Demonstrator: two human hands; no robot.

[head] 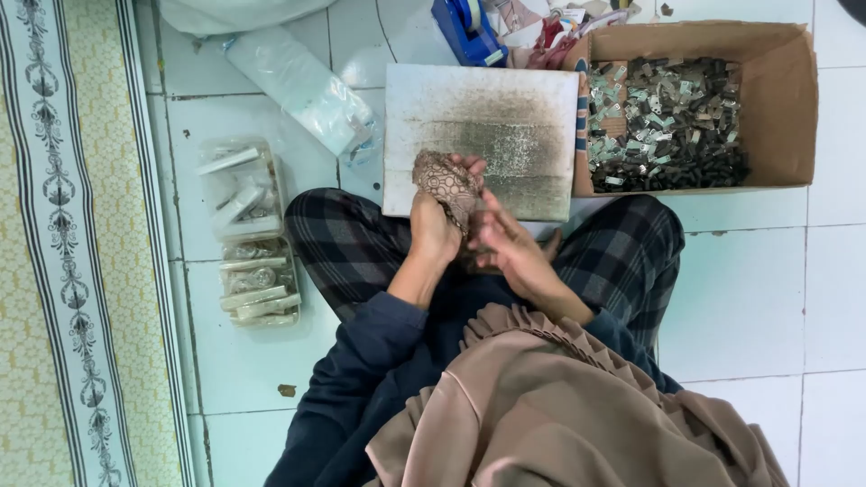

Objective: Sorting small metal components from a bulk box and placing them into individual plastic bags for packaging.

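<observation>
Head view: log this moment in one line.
left hand: holds patterned lace piece | right hand: touching it | over stained board

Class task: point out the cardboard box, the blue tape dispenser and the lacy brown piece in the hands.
cardboard box [797, 108]: head view, right wall.
blue tape dispenser [465, 34]: head view, body.
lacy brown piece [444, 180]: head view, patterned middle.

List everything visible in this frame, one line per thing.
lace piece: one, brown, held over the board
board: one, white with dark stains, in front of the knees
cardboard box: one, brown, right of the board
metal clips: many, silver and dark, inside the box
tape dispenser: one, blue, top centre
plastic packets: several, clear, on the floor tiles
mat: one, patterned yellow, far left
left hand: grips the lace piece
right hand: touches it
</observation>
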